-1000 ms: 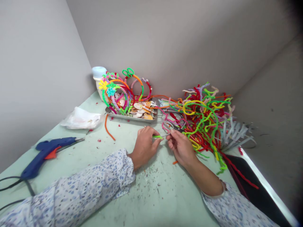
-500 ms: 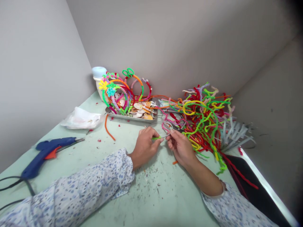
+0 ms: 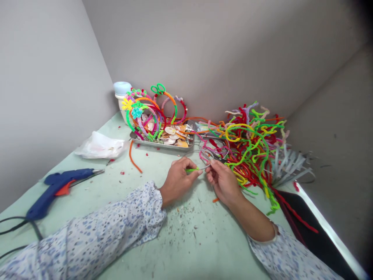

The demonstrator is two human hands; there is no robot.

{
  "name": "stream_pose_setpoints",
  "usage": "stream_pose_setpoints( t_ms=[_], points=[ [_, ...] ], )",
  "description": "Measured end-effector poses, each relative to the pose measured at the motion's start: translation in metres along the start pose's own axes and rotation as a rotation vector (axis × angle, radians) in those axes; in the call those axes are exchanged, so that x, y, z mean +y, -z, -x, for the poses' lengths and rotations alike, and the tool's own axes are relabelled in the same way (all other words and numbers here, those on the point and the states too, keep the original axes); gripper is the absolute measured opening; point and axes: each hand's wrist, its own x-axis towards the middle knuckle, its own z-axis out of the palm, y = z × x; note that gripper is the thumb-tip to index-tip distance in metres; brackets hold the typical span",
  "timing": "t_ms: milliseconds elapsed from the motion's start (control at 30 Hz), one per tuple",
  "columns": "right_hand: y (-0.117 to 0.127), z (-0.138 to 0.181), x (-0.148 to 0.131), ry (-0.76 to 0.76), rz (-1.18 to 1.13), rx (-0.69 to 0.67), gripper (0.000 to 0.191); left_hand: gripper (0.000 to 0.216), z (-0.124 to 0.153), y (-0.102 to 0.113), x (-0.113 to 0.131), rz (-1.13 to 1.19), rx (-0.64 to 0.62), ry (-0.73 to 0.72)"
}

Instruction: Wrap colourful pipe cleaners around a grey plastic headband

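My left hand [image 3: 178,181] is closed in a pinch on a short bright-green pipe cleaner [image 3: 190,170] that shows between thumb and fingers. My right hand [image 3: 223,181] pinches a thin grey wire [image 3: 206,167], which runs across the small gap to the left fingertips. The green piece appears to lie along this wire, but the fingers cover how they meet. Just beyond the hands, thin grey loops rest near a pink pipe cleaner [image 3: 203,157].
A metal tray [image 3: 163,146] of shells holds colourful pipe-cleaner hoops [image 3: 175,107]. Tangled pipe cleaners [image 3: 250,144] pile up at right, beside grey strips [image 3: 291,167]. At left lie a blue glue gun [image 3: 52,190] and a white plastic bag [image 3: 100,146]. A lidded bottle [image 3: 121,93] stands behind.
Both hands keep their grips in almost the same place. The left hand has shifted very slightly; the things around stay put.
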Motion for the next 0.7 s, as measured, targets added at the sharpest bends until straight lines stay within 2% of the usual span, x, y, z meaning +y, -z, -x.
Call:
stream_pose_setpoints(
  t_ms=[700],
  points=[
    [0.0011,0.0003,0.0015,0.006,0.061,-0.046,0.024,0.02,0.0026,0.0034,0.0051,-0.051,-0.053,-0.033]
  ],
)
